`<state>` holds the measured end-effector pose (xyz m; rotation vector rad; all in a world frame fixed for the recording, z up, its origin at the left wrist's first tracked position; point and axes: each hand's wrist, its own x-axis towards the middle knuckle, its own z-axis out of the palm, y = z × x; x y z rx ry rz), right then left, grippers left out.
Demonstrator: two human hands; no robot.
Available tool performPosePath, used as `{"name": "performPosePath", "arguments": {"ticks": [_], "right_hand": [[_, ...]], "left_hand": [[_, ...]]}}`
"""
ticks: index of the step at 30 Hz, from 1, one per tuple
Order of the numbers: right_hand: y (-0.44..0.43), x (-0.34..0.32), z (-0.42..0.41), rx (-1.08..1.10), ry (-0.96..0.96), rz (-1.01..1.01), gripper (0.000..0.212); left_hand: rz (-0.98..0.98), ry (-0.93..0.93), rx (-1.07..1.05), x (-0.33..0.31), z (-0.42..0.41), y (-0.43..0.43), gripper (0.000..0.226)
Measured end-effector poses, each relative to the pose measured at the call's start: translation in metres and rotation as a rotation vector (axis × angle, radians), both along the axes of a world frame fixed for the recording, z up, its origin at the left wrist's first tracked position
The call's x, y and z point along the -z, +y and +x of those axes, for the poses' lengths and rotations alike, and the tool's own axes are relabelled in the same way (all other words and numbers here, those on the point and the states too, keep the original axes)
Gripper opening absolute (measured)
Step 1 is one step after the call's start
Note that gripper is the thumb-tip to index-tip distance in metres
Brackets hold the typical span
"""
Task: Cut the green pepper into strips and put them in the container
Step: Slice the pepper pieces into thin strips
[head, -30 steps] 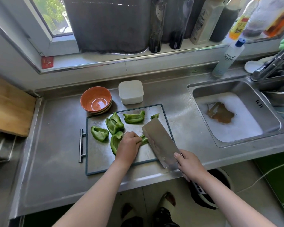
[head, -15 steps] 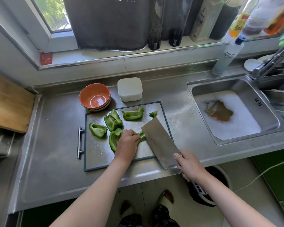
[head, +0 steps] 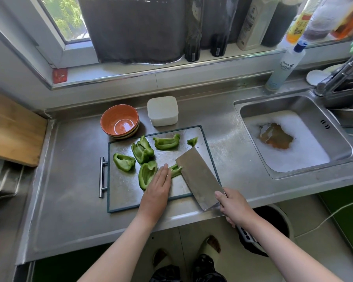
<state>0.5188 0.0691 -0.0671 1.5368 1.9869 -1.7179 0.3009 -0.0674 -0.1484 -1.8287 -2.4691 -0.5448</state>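
Head camera: glossy green pepper pieces [head: 144, 150], curled and hollow, lie scattered over the far half of the scuffed steel cutting board [head: 126, 194]. The left hand [head: 158, 187] lies flat with its fingers straight, pinning one pepper strip [head: 176, 170] right where the broad rectangular cleaver [head: 200, 176] meets it. The right hand [head: 233, 206] is wrapped round the cleaver's handle. The white, square container [head: 163, 113] sits just behind the board, beside stacked orange bowls [head: 120, 121].
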Motion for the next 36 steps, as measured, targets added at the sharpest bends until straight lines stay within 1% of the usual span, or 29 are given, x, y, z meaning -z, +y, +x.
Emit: {"name": "performPosePath", "arguments": {"ticks": [2, 4, 5, 8, 9, 10, 14, 19, 23, 28, 32, 36], "right_hand": [[-0.001, 0.0, -0.004, -0.002, -0.001, -0.005, 0.032], [-0.002, 0.001, -0.006, 0.01, 0.007, -0.039, 0.032], [-0.003, 0.002, -0.005, 0.02, 0.012, -0.061, 0.032], [-0.006, 0.004, 0.001, 0.042, 0.02, -0.116, 0.029], [-0.007, 0.005, 0.004, 0.052, 0.024, -0.13, 0.029], [-0.007, 0.005, 0.005, 0.061, 0.028, -0.136, 0.03], [-0.006, 0.005, 0.003, 0.045, 0.024, -0.119, 0.032], [-0.008, 0.006, 0.01, 0.025, 0.023, -0.136, 0.026], [-0.006, 0.008, 0.009, 0.025, 0.015, -0.13, 0.027], [-0.01, 0.006, 0.014, 0.027, 0.036, -0.163, 0.031], [-0.009, 0.004, 0.017, 0.003, 0.014, -0.15, 0.032], [-0.009, 0.005, 0.017, 0.0, 0.013, -0.138, 0.032]], "left_hand": [[-0.012, -0.072, -0.012, -0.003, 0.002, 0.0, 0.065], [0.012, -0.142, -0.067, -0.006, 0.002, 0.003, 0.064], [0.021, -0.172, -0.087, -0.009, 0.001, 0.005, 0.06], [0.052, -0.313, -0.199, -0.018, -0.002, 0.01, 0.037], [0.052, -0.348, -0.228, -0.019, -0.003, 0.011, 0.033], [0.063, -0.346, -0.239, -0.022, -0.004, 0.012, 0.03], [0.122, -0.365, -0.269, -0.024, -0.003, 0.015, 0.027], [0.141, -0.457, -0.336, -0.03, -0.009, 0.016, 0.023], [0.125, -0.559, -0.428, -0.032, -0.009, 0.018, 0.016], [0.12, -0.684, -0.51, -0.038, -0.008, 0.019, 0.015], [0.105, -0.795, -0.595, -0.038, -0.01, 0.024, 0.017], [0.09, -0.828, -0.593, -0.042, -0.009, 0.023, 0.017]]}}
